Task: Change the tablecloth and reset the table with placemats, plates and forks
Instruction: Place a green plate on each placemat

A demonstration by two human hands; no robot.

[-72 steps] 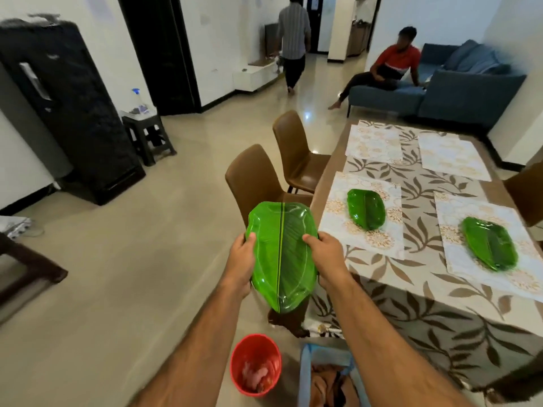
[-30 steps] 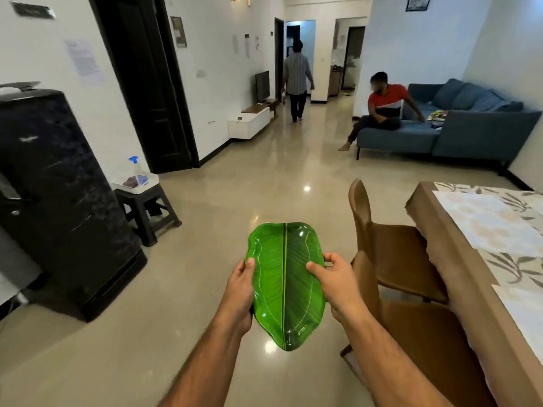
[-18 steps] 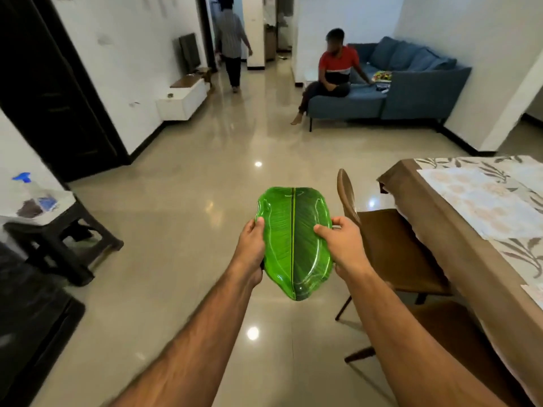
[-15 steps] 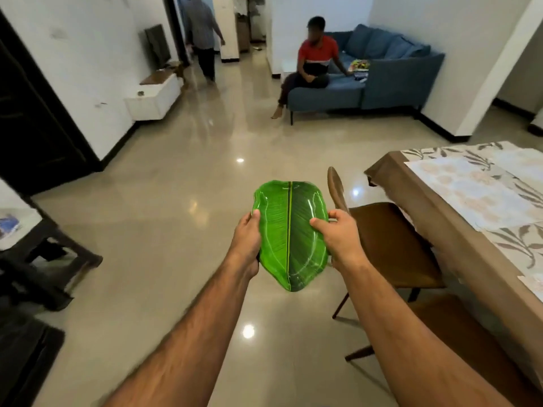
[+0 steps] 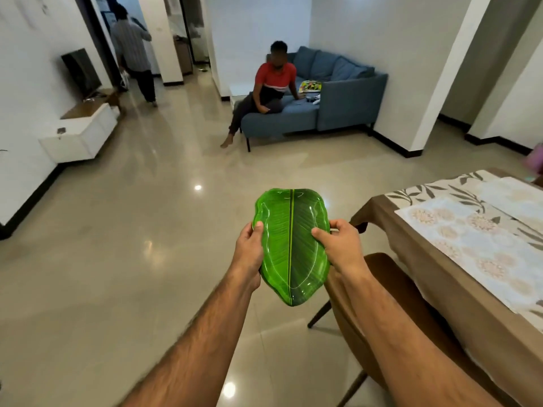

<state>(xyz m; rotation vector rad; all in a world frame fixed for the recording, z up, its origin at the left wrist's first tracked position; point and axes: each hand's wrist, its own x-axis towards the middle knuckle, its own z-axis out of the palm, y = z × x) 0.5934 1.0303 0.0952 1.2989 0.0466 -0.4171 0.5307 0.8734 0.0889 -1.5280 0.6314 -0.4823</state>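
Leaf plate carried past the table corner
Left hand (image 5: pixel 249 251) and right hand (image 5: pixel 342 246) grasp the leaf-shaped plate (image 5: pixel 291 245); the empty placemat (image 5: pixel 476 248) on the table (image 5: pixel 411 245) now draws nearer

**Changes since earlier views**

Plate (image 5: pixel 291 245) carried away from near end of table (image 5: pixel 458 292), now level with far end. Placemat (image 5: pixel 470 245) nearer on right. Sofa (image 5: pixel 323 107) closer. Fridge, stool, red bucket, two laid plates gone from view. Walking person (image 5: pixel 133 51) farther along corridor.
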